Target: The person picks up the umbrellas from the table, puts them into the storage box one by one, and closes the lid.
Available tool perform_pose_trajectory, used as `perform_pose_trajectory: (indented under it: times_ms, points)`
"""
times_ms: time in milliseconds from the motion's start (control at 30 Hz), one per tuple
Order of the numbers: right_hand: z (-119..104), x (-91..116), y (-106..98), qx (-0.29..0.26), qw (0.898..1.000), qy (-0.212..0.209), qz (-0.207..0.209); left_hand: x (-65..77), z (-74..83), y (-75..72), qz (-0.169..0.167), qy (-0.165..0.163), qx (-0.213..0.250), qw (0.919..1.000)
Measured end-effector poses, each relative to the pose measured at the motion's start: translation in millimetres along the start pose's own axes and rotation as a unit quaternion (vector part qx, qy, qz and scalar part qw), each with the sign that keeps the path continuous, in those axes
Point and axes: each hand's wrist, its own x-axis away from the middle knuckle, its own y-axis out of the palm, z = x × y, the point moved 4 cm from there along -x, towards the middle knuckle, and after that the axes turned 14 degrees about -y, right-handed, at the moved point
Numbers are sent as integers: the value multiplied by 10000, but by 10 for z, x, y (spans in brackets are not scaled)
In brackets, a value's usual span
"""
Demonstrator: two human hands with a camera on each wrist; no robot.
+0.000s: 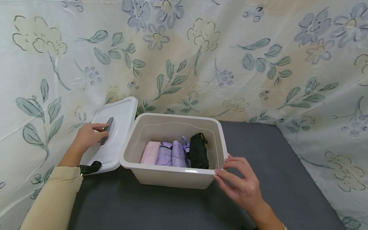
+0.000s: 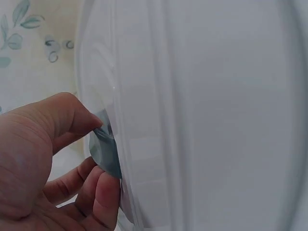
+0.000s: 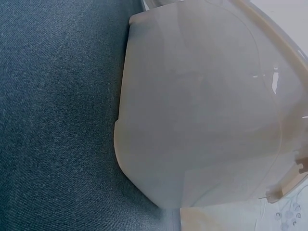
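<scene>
A cream plastic storage box [image 1: 175,179] stands uncovered on the dark surface. Its white lid [image 1: 123,127] is tilted up at the box's left, against the patterned cloth. My left hand [image 1: 86,138] pinches a thin grey strip [image 2: 105,151] at the lid between thumb and fingers; the strip looks bent in the left wrist view. With thumb and fingers, my right hand [image 1: 241,183] holds the box's front right corner by the rim. Inside the box lie folded umbrellas in a row: pink [image 1: 150,153], purple [image 1: 164,155] and black [image 1: 198,151].
Behind and beside the box hangs a floral cloth [image 1: 184,89], its lower edge meeting the dark grey surface [image 1: 250,143]. A black strap [image 1: 90,167] circles my left wrist near the lid's lower edge. The box's outer wall [image 3: 202,106] fills much of the right wrist view.
</scene>
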Motion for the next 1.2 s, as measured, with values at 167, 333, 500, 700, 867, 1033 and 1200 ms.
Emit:
perform_pose_trajectory:
  times_ms: [167,333,500,700,867,1033,1200]
  points:
    - [11,-42,-4,-51,9999,40,116,88,108,-65,100,232,119,9996]
    - [6,-53,-9,-65,9997,-18,227,165,215,-135,143,457,267,9985]
    - [0,-57,-14,-78,9995,-44,291,223,273,-196,165,434,216,9987]
    - [-7,-45,-20,-147,9992,-63,358,297,287,-279,230,371,257,9987]
    - [-29,-13,-41,-230,9991,-46,347,407,333,-367,374,405,273,9981]
    - [-52,22,-59,-321,9987,-58,380,528,444,-433,469,562,329,9968]
    - [-66,59,-91,-312,9990,-7,317,643,595,-456,351,772,513,9951]
